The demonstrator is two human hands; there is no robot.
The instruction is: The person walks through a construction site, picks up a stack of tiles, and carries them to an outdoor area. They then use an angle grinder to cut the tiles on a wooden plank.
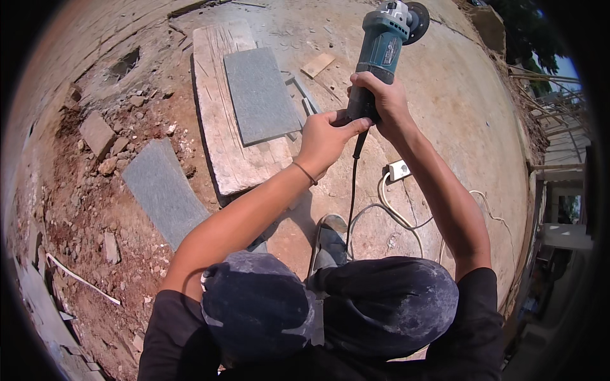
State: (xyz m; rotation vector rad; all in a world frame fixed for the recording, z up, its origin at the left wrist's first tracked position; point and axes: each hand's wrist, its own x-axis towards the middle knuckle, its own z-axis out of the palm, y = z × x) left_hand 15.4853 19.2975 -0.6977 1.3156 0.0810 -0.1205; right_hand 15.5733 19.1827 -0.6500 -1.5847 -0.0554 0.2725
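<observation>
Angle grinder (380, 54): held in both grips, head pointing up and away from the wearer, well above the ground from where I stand.
Right grip (391, 106): clamped round the dark rear of the body, thumb wrapped over it.
Left grip (323, 141): closed on the tail end, just below the right grip, near the cord exit.
Gear head (395, 11): metal, beyond both grips; likely the heavy end, so expect it to pull nose-down.
Casing (381, 51): teal, hard, stiff; dust could make it slippery. Best hold looks like the motor barrel, just ahead of the right grip, for balance.
Disc (417, 23): far end from the grips; probably brittle, no place for fingers. Can't tell if it's spinning.
Power cord (353, 181): soft, hangs below the left grip; bad handle, keep it slack.
Slate-grey slab (262, 95): left of the grips, lying on a pale block (216, 120); looks heavy, rigid, prone to chipping at the edges.
</observation>
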